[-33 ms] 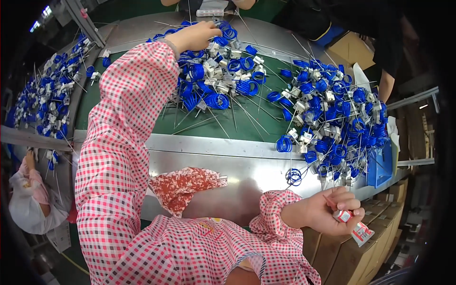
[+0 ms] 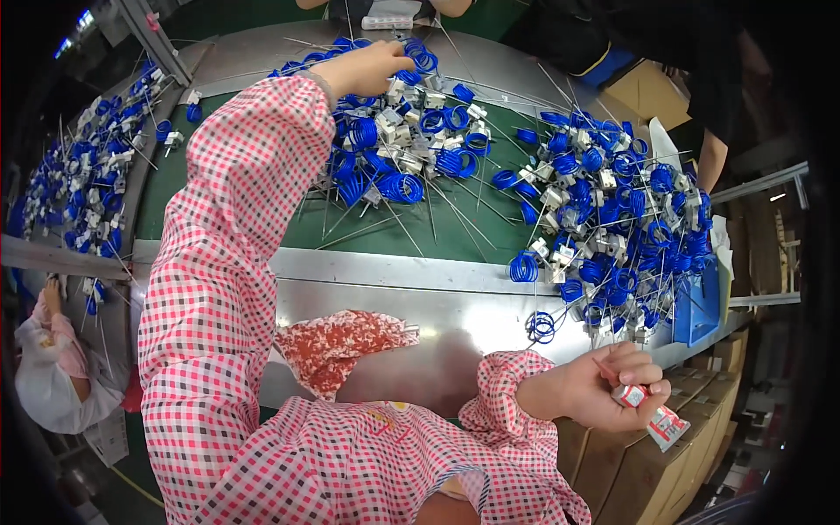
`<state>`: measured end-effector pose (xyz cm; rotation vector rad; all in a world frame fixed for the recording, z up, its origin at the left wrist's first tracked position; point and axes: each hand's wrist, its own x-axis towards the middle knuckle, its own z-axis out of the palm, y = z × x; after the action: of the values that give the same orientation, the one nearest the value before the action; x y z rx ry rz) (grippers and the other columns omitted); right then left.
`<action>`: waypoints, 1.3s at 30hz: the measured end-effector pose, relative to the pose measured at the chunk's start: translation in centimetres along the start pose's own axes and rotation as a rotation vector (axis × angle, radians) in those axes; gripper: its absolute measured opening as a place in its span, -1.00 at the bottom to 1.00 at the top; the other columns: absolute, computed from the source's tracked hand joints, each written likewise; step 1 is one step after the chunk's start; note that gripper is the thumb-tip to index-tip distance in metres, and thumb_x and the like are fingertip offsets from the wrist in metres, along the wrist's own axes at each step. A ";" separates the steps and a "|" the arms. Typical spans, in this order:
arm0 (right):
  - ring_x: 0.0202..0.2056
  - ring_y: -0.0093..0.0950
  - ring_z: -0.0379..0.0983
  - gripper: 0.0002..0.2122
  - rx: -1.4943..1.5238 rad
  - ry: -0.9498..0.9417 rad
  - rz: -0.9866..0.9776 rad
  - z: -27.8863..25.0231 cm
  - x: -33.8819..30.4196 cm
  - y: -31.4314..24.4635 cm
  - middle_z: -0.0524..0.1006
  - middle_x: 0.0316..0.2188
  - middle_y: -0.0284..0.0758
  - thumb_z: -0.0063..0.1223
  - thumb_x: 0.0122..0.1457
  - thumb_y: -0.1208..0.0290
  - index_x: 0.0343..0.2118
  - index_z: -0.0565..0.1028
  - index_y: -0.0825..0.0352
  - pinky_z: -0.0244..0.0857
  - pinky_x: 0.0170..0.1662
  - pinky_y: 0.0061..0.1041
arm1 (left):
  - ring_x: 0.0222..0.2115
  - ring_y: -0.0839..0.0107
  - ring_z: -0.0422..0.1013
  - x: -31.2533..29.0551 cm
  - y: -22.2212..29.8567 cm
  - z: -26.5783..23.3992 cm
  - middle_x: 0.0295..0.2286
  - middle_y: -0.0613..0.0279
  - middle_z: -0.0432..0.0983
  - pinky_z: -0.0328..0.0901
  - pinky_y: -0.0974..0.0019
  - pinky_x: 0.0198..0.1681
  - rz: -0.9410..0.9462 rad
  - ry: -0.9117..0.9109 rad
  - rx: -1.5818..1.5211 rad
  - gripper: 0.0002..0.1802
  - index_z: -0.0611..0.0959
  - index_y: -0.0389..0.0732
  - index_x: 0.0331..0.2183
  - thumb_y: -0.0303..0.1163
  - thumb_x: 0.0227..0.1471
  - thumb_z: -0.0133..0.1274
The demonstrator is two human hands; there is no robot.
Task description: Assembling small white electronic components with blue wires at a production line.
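My left hand (image 2: 372, 70) reaches across to the far side of a heap of capillary thermostats (image 2: 394, 131), each with a white housing, a coiled blue tube and thin metal rods. Its fingers are bent down beside a blue coil (image 2: 422, 58); what they grip, if anything, is hidden. Held out at the lower right, my right hand (image 2: 595, 389) is closed around a small red-and-white packet (image 2: 668, 428), whose end sticks out below the fingers. A patterned red-and-white cloth (image 2: 346, 346) lies on the metal edge between my arms.
A second thermostat heap (image 2: 612, 210) covers the right side, partly over a blue bin (image 2: 697, 306). More thermostats (image 2: 87, 175) lie far left beyond a metal rail (image 2: 66, 255). Cardboard boxes (image 2: 656, 464) stand below right. Other people's arms (image 2: 713, 157) show at the back right, far edge and left.
My left hand has shifted very slightly to the right over the heap. My right hand and its packet have stayed almost still.
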<state>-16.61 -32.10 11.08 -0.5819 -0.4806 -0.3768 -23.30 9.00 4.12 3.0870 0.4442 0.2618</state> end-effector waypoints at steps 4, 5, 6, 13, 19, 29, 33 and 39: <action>-0.78 -0.67 -0.13 -0.80 -0.066 -0.051 0.031 1.7 -1.0 1.3 0.11 -0.79 -0.42 -0.20 0.02 0.44 -0.66 0.10 0.26 -0.23 -0.69 -0.68 | -0.14 0.15 0.23 0.1 0.4 2.7 -0.14 0.13 0.20 0.28 0.19 -0.20 -0.025 -0.123 0.135 -0.54 0.43 -0.12 -0.20 -0.53 -0.28 0.04; -0.78 -0.67 -0.12 -0.80 -0.091 -0.072 0.027 2.0 -1.1 1.4 0.12 -0.79 -0.42 -0.21 0.02 0.43 -0.66 0.10 0.25 -0.23 -0.69 -0.68 | -0.14 0.15 0.23 0.1 0.3 3.2 -0.14 0.13 0.20 0.28 0.19 -0.20 -0.028 -0.120 0.122 -0.54 0.43 -0.12 -0.20 -0.53 -0.28 0.04; -0.78 -0.67 -0.12 -0.80 -0.097 -0.082 0.029 2.3 -1.3 1.5 0.12 -0.79 -0.42 -0.21 0.02 0.43 -0.66 0.10 0.25 -0.23 -0.69 -0.68 | -0.15 0.17 0.24 -0.1 0.2 3.6 -0.14 0.13 0.20 0.30 0.21 -0.24 0.053 -0.015 0.231 -0.55 0.42 -0.14 -0.21 -0.52 -0.29 0.04; -0.79 -0.68 -0.12 -0.80 -0.072 -0.132 0.042 3.7 -2.3 1.7 0.13 -0.80 -0.43 -0.22 0.05 0.41 -0.66 0.11 0.25 -0.25 -0.70 -0.69 | -0.27 0.23 0.32 -2.5 -1.3 0.3 -0.30 0.13 0.26 0.28 0.27 -0.26 0.035 0.379 -0.141 -0.62 0.33 -0.25 -0.22 -0.55 -0.21 -0.06; -0.79 -0.68 -0.13 -0.81 -0.077 -0.133 0.049 5.2 -3.9 1.0 0.13 -0.81 -0.43 -0.22 0.06 0.40 -0.64 0.14 0.25 -0.27 -0.71 -0.69 | -0.34 0.45 0.23 -11.5 -0.7 -6.9 -0.32 0.23 0.21 0.17 0.47 -0.24 -0.180 0.783 -1.323 -0.56 0.31 -0.16 -0.17 -0.48 -0.20 -0.01; -0.82 -0.70 -0.11 -0.80 -0.043 -0.142 0.062 7.8 -5.1 -3.1 0.08 -0.85 -0.44 -0.28 0.06 0.37 -0.63 0.08 0.27 -0.24 -0.74 -0.73 | -0.41 0.56 0.24 -27.3 8.6 -8.3 -0.37 0.27 0.29 0.24 0.52 -0.38 -0.529 0.864 -1.449 -0.54 0.30 -0.25 -0.12 -0.56 -0.14 0.02; -0.82 -0.70 -0.11 -0.79 0.015 -0.168 0.052 9.5 -5.8 -4.5 0.06 -0.85 -0.43 -0.32 0.08 0.38 -0.64 0.05 0.24 -0.19 -0.75 -0.74 | -0.40 0.40 0.26 -31.5 11.4 -7.6 -0.38 0.18 0.29 0.24 0.46 -0.39 -0.470 0.932 -0.740 -0.52 0.28 -0.23 -0.21 -0.57 -0.22 0.10; -0.80 -0.68 -0.10 -0.79 -0.008 -0.292 -0.053 11.7 -5.7 -6.6 0.02 -0.82 -0.44 -0.35 0.08 0.38 -0.66 0.06 0.24 -0.16 -0.76 -0.71 | -0.37 0.31 0.32 -34.8 14.1 -9.5 -0.29 0.05 0.32 0.26 0.43 -0.35 -0.193 0.918 -0.508 -0.50 0.30 -0.25 -0.22 -0.59 -0.27 0.14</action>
<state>-28.20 -29.02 19.49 -0.6363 -0.7761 -0.3458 -53.86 -14.46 8.31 2.2436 0.5491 1.5105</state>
